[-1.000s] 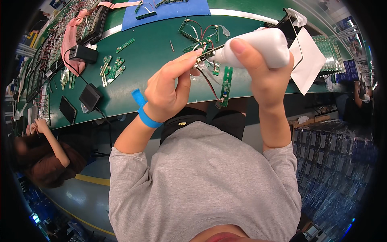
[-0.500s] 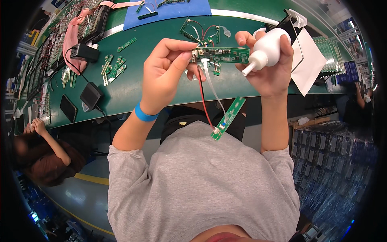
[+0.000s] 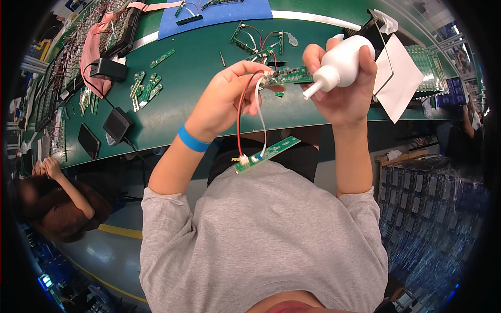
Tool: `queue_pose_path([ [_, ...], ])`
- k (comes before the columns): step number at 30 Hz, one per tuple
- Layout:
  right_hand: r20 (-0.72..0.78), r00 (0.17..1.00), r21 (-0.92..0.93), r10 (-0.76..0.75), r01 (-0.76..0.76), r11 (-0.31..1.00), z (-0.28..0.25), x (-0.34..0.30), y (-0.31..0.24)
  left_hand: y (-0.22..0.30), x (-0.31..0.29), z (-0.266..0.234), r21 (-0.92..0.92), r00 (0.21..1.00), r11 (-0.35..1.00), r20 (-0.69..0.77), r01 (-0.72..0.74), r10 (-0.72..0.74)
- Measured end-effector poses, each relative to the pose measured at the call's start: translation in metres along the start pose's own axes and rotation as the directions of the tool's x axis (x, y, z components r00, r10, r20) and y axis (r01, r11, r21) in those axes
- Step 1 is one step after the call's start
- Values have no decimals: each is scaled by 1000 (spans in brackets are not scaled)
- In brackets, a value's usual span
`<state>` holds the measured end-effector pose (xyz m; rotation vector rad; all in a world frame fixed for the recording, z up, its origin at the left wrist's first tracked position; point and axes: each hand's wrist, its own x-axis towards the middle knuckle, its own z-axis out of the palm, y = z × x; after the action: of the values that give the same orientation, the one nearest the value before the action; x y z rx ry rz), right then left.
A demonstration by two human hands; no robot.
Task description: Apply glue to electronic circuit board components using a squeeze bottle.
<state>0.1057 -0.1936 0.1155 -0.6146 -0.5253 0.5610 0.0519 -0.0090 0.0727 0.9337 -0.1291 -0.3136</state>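
My left hand (image 3: 227, 96), with a blue band at the wrist, pinches the left end of a narrow green circuit board (image 3: 293, 76). A red wire (image 3: 240, 112) and a white cable (image 3: 262, 117) run down from that end to a second green circuit board (image 3: 269, 155), which dangles tilted in front of my shirt. My right hand (image 3: 342, 96) is wrapped round a white squeeze bottle (image 3: 350, 60). The bottle lies tilted, its nozzle pointing down and left beside the held board's right end. Whether the nozzle touches the board, I cannot tell.
Wired boards (image 3: 258, 52) lie just beyond my hands, and loose small boards (image 3: 148, 88) to the left. Black adapters (image 3: 119, 124) with cords rest near the table's left edge. A blue mat (image 3: 214, 15) is at the back. White paper (image 3: 399, 78) and stacked boards (image 3: 425, 68) stand right.
My left hand has turned and lowered slightly, tilting the held board. The dangling board has swung left. The bottle has shifted a little left in my right hand.
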Motion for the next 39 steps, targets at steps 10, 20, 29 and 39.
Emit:
queue_pose_path([
  [10, -81, 991, -63, -102, 97, 993, -12, -7, -5, -11, -34, -19, -297, 868, 836, 347, 461, -355],
  [20, -23, 994, -314, -107, 94, 945, -19, -33, 0, 0, -37, -23, -252, 971, 939, 1, 232, -240],
  [29, -114, 993, -380, -40, -6, 925, -32, -69, 11, 28, -34, -13, 251, 978, 968, -207, 19, 35],
  [39, -74, 919, -717, -388, 221, 661, 6, -47, -16, 59, -29, 13, 609, 981, 793, -141, -20, 133],
])
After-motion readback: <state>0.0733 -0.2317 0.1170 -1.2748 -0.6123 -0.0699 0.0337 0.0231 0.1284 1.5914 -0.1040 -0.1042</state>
